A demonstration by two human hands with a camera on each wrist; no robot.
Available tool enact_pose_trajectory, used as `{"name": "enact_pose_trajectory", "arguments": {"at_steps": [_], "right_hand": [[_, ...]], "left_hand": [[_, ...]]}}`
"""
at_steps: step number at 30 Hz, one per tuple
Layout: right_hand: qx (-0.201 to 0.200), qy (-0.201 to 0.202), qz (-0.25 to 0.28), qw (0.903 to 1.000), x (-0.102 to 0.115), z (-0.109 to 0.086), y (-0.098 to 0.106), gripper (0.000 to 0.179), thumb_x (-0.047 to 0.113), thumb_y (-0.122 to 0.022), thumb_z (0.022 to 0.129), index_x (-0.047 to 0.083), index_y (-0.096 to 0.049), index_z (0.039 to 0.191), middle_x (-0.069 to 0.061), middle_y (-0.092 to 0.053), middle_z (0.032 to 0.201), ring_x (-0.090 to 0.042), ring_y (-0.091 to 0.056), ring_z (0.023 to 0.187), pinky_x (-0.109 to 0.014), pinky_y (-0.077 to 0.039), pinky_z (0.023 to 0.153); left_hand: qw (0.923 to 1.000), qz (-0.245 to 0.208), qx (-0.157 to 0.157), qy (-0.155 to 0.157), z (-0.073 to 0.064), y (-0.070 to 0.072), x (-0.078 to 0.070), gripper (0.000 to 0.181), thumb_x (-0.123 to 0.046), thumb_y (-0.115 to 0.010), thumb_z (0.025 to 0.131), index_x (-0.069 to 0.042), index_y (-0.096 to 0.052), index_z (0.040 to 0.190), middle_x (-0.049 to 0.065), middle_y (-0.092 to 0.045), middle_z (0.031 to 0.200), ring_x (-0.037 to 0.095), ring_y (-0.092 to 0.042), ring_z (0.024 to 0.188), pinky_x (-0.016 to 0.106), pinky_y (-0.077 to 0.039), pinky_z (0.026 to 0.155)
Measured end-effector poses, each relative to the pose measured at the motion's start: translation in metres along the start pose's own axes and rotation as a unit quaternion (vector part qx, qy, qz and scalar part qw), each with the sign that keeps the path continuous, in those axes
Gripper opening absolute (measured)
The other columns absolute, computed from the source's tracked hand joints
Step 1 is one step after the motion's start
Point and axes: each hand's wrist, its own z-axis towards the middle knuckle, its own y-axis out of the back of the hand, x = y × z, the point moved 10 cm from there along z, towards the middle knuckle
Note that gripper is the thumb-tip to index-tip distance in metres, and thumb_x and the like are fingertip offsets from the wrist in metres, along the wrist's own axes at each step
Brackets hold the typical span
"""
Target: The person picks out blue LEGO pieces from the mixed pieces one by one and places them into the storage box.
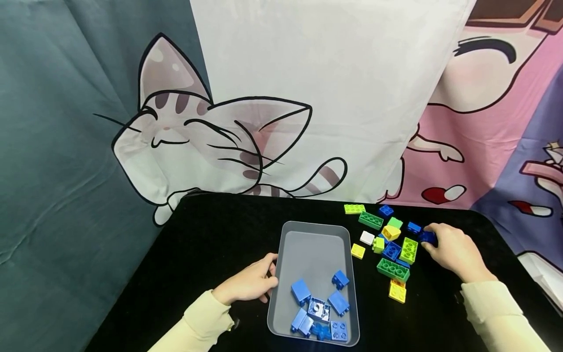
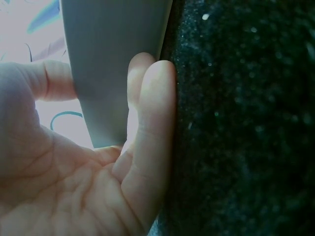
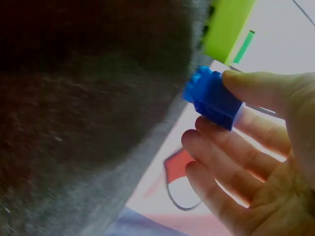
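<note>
My right hand (image 1: 455, 249) pinches a dark blue toy building brick (image 3: 216, 101) between thumb and fingers, at the right side of the loose bricks. In the right wrist view the thumb lies on its upper side and fingertips touch it from below. My left hand (image 1: 248, 281) holds the left side of a grey tray (image 1: 316, 244). The left wrist view shows the thumb at one edge of the tray's wall (image 2: 106, 64) and fingers at the other. Several blue bricks (image 1: 301, 292) lie in the tray's near half. Another blue brick (image 1: 414, 227) is just left of my right hand.
Right of the tray lie loose bricks: green (image 1: 393, 270), lime (image 1: 408, 251), yellow (image 1: 398, 292), white (image 1: 367, 237) and more blue (image 1: 391, 251). They sit on a black cloth-covered table (image 1: 220, 230). A printed curtain (image 1: 352, 73) hangs behind the table's far edge.
</note>
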Motion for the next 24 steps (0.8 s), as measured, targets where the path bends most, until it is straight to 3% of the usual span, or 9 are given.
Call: {"name": "enact_pose_trajectory", "arguments": {"at_steps": [6,13,18,24], "right_hand": [[-0.075,-0.006,0.029,0.9968,0.021,-0.008,0.030,0.041,0.022,-0.085,0.081,-0.002,-0.071,0.111,-0.026,-0.071,0.109,-0.046,-0.066,0.090,-0.068,-0.051,0.078],[-0.148,0.048,0.044,0.9869,0.071,-0.024,0.052,0.038,0.017,-0.088,0.077,0.005,-0.074,0.110,-0.017,-0.075,0.102,-0.032,-0.068,0.082,-0.057,-0.055,0.070],[-0.166,0.090,0.043,0.9811,0.110,-0.035,0.056,0.038,0.019,-0.091,0.074,0.007,-0.076,0.107,-0.006,-0.075,0.092,-0.016,-0.060,0.072,-0.037,-0.054,0.060],[-0.166,0.127,0.066,0.9757,0.150,-0.047,0.059,0.040,0.019,-0.093,0.073,0.013,-0.076,0.109,0.002,-0.075,0.094,-0.013,-0.066,0.075,-0.036,-0.061,0.065]], "left_hand": [[1.0000,0.001,-0.001,0.002,0.001,0.000,0.002,0.063,-0.013,-0.055,0.092,-0.002,-0.037,0.152,0.006,-0.056,0.103,0.012,-0.065,0.071,0.029,-0.061,0.054],[1.0000,0.000,-0.001,0.003,0.000,0.000,0.000,0.064,-0.013,-0.056,0.092,-0.002,-0.037,0.152,0.006,-0.055,0.104,0.013,-0.065,0.071,0.029,-0.061,0.054],[1.0000,0.000,-0.001,0.002,-0.001,0.000,-0.002,0.064,-0.012,-0.056,0.092,-0.001,-0.037,0.152,0.007,-0.056,0.103,0.013,-0.065,0.071,0.029,-0.061,0.054],[1.0000,0.006,-0.007,0.003,-0.002,0.000,-0.002,0.064,-0.012,-0.056,0.092,0.000,-0.037,0.152,0.007,-0.055,0.103,0.013,-0.065,0.072,0.028,-0.060,0.054]]}}
